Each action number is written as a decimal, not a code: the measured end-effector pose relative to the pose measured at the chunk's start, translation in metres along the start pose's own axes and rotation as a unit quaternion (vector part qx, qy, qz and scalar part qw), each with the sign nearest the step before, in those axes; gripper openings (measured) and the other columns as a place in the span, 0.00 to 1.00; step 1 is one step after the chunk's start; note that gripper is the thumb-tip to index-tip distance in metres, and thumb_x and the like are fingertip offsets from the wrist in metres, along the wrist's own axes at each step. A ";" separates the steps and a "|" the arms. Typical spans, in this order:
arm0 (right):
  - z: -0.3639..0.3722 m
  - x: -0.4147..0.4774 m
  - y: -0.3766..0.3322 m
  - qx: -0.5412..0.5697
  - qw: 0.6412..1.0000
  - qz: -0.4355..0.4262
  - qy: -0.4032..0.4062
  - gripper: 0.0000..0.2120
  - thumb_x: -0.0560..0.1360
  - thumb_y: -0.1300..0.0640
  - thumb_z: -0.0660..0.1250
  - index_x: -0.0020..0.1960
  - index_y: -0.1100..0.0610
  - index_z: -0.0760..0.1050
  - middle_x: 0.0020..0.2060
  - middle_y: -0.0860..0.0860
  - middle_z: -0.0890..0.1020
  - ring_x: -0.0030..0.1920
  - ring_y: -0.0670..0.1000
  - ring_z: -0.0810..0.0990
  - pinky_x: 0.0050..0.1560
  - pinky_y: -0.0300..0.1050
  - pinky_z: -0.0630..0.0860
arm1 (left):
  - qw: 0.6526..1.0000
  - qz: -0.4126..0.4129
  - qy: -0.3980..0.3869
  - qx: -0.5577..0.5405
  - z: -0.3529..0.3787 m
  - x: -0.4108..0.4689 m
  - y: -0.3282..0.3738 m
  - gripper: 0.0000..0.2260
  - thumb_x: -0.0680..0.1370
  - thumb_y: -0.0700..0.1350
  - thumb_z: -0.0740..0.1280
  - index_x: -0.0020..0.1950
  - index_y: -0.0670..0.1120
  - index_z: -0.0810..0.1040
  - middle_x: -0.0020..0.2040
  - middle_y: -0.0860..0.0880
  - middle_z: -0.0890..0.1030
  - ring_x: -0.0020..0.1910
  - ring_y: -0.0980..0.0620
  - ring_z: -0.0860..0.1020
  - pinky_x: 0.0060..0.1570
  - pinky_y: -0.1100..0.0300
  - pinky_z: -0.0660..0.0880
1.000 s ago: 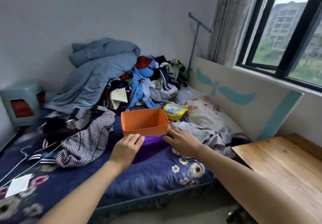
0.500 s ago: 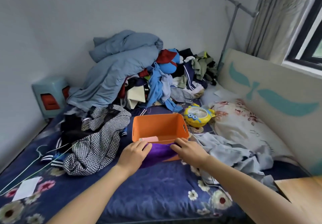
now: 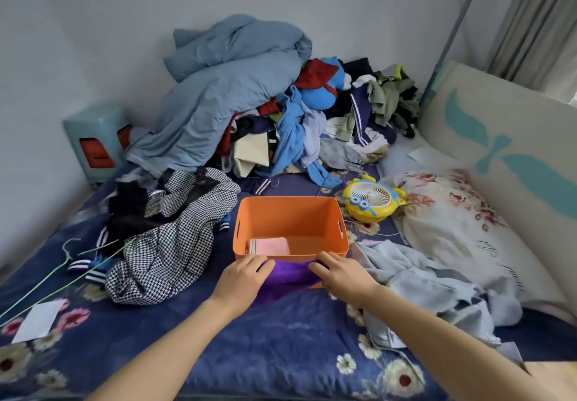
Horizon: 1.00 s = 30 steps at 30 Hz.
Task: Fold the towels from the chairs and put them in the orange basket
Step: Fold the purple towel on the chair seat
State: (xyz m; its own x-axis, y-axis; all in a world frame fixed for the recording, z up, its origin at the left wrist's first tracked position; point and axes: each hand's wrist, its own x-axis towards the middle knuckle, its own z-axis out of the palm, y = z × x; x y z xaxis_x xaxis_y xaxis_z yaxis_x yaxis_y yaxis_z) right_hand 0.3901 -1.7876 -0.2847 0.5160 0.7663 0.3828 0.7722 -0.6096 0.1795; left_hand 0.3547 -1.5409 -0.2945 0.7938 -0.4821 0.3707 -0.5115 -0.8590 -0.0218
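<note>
An orange basket (image 3: 288, 213) stands on the bed in front of me. Inside it, at the near left, lies a folded pink towel (image 3: 271, 246). A folded purple towel (image 3: 288, 274) is held against the basket's near wall, just below the rim. My left hand (image 3: 242, 279) grips the purple towel's left end and my right hand (image 3: 342, 274) grips its right end. Most of the towel is hidden behind my hands.
A checked garment (image 3: 175, 238) lies left of the basket, a yellow toy fan (image 3: 370, 202) at its right rear. A big heap of clothes and a blue quilt (image 3: 224, 88) fills the far side. A pale garment (image 3: 415, 285) and floral pillow (image 3: 446, 222) lie right.
My view has turned left and down, away from the window. Both hands have carried the purple towel forward and up to the basket's near wall.
</note>
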 end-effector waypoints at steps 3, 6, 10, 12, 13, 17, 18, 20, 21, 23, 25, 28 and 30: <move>0.018 0.002 0.004 0.005 1.000 0.011 -0.025 0.12 0.64 0.56 0.54 0.48 0.52 0.66 0.36 0.49 0.77 0.33 0.49 0.78 0.21 0.37 0.64 | 0.999 -0.012 -0.030 -0.021 0.020 0.002 -0.006 0.34 0.48 0.34 0.80 0.51 0.44 0.73 0.41 0.48 0.82 0.37 0.50 0.81 0.31 0.61 0.79; 0.034 0.009 0.015 0.019 0.998 0.020 -0.049 0.13 0.64 0.57 0.54 0.48 0.53 0.66 0.36 0.49 0.77 0.32 0.50 0.77 0.22 0.37 0.65 | 0.999 -0.018 -0.043 -0.025 0.034 0.013 -0.017 0.29 0.47 0.35 0.81 0.47 0.45 0.81 0.41 0.50 0.83 0.38 0.51 0.82 0.31 0.63 0.78; 0.045 0.029 0.035 0.020 0.999 0.020 -0.032 0.13 0.63 0.56 0.57 0.49 0.53 0.67 0.36 0.49 0.77 0.31 0.49 0.77 0.20 0.37 0.66 | 0.999 -0.012 -0.014 -0.050 0.048 0.038 -0.043 0.25 0.53 0.34 0.77 0.49 0.45 0.78 0.42 0.51 0.82 0.38 0.50 0.81 0.32 0.61 0.78; 0.059 0.050 0.055 0.016 1.000 0.021 -0.016 0.13 0.65 0.57 0.56 0.49 0.54 0.67 0.37 0.50 0.79 0.32 0.50 0.77 0.21 0.37 0.69 | 0.998 0.001 0.014 -0.055 0.055 0.062 -0.067 0.23 0.57 0.35 0.73 0.50 0.46 0.76 0.42 0.50 0.82 0.39 0.50 0.81 0.34 0.61 0.79; 0.066 0.063 0.066 0.015 1.000 0.021 -0.006 0.13 0.65 0.57 0.56 0.49 0.55 0.68 0.37 0.51 0.79 0.32 0.50 0.78 0.22 0.37 0.69 | 0.998 0.003 0.022 -0.055 0.057 0.076 -0.081 0.23 0.57 0.36 0.73 0.50 0.45 0.76 0.43 0.49 0.82 0.39 0.50 0.82 0.34 0.61 0.79; 0.089 0.107 0.099 0.008 0.999 0.042 -0.013 0.15 0.64 0.58 0.55 0.51 0.55 0.67 0.39 0.51 0.80 0.33 0.51 0.79 0.22 0.37 0.70 | 0.999 -0.002 0.011 -0.044 0.074 0.118 -0.125 0.25 0.54 0.35 0.77 0.49 0.44 0.79 0.42 0.48 0.83 0.38 0.50 0.82 0.33 0.61 0.79; 0.095 0.116 0.104 0.010 0.998 0.054 -0.021 0.15 0.64 0.57 0.55 0.51 0.55 0.67 0.39 0.51 0.80 0.33 0.50 0.79 0.22 0.37 0.69 | 0.999 0.001 -0.002 -0.047 0.080 0.125 -0.135 0.25 0.53 0.35 0.78 0.49 0.44 0.80 0.42 0.48 0.83 0.38 0.50 0.82 0.33 0.61 0.79; 0.106 0.128 0.112 0.013 0.996 0.076 -0.039 0.16 0.63 0.56 0.54 0.50 0.54 0.67 0.37 0.49 0.80 0.32 0.49 0.79 0.21 0.37 0.66 | 0.998 0.009 -0.035 -0.047 0.091 0.138 -0.151 0.27 0.49 0.36 0.80 0.47 0.44 0.82 0.42 0.49 0.83 0.38 0.51 0.82 0.32 0.62 0.79; 0.114 0.133 0.116 0.015 0.995 0.084 -0.047 0.17 0.62 0.56 0.54 0.51 0.53 0.67 0.37 0.49 0.80 0.32 0.48 0.79 0.21 0.37 0.65 | 0.998 0.014 -0.049 -0.047 0.097 0.144 -0.160 0.28 0.47 0.37 0.81 0.46 0.44 0.83 0.42 0.50 0.83 0.38 0.52 0.82 0.32 0.63 0.79; 0.126 0.139 0.123 0.029 0.993 0.100 -0.064 0.17 0.63 0.55 0.53 0.51 0.52 0.67 0.37 0.47 0.80 0.32 0.47 0.79 0.21 0.36 0.66 | 0.995 0.024 -0.080 -0.053 0.107 0.156 -0.172 0.28 0.46 0.38 0.81 0.45 0.46 0.83 0.41 0.51 0.83 0.37 0.53 0.82 0.31 0.65 0.78; 0.135 0.141 0.127 0.043 0.989 0.120 -0.080 0.18 0.64 0.53 0.53 0.53 0.52 0.67 0.37 0.46 0.81 0.32 0.45 0.80 0.23 0.34 0.69 | 0.992 0.030 -0.110 -0.057 0.115 0.164 -0.177 0.28 0.45 0.40 0.81 0.44 0.47 0.83 0.39 0.53 0.82 0.36 0.55 0.81 0.28 0.67 0.76; 0.150 0.144 0.132 0.062 0.982 0.142 -0.104 0.19 0.64 0.51 0.52 0.54 0.51 0.67 0.37 0.44 0.80 0.32 0.43 0.80 0.25 0.32 0.70 | 0.986 0.034 -0.153 -0.048 0.130 0.171 -0.185 0.29 0.43 0.41 0.81 0.43 0.49 0.83 0.39 0.55 0.82 0.36 0.57 0.81 0.26 0.69 0.74; 0.164 0.145 0.138 0.070 0.978 0.154 -0.123 0.19 0.64 0.51 0.55 0.54 0.50 0.69 0.37 0.45 0.80 0.32 0.44 0.80 0.24 0.33 0.71 | 0.983 0.029 -0.176 -0.038 0.143 0.177 -0.190 0.30 0.42 0.41 0.81 0.44 0.49 0.84 0.41 0.54 0.83 0.38 0.57 0.82 0.27 0.68 0.75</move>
State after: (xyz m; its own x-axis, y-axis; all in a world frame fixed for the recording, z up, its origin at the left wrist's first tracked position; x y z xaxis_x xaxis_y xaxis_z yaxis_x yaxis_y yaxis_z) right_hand 0.6322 -1.7270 -0.3525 0.7920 0.5875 0.1663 0.6010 -0.7981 -0.0427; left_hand 0.6396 -1.4873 -0.3574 0.8207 -0.5707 0.0253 -0.5713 -0.8197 0.0418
